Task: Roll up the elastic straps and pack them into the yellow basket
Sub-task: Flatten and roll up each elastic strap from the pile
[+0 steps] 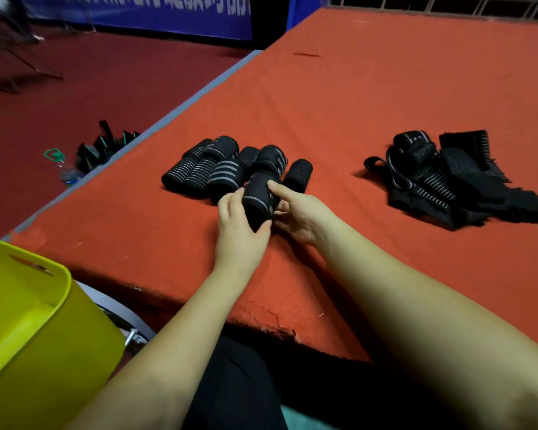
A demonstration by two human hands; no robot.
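Item in our hands: one rolled strap (259, 200), black with grey stripes, centre of the frame, just above the red tabletop (370, 97). Our left hand (241, 225) has its grip clamped round the roll; our right hand (298, 212) pinches its other side. Touching behind: a cluster of finished rolls (218, 166). Centre right: loose straps (454, 181) heaped, well apart. Lower left: yellow basket (28, 330), off the tabletop.
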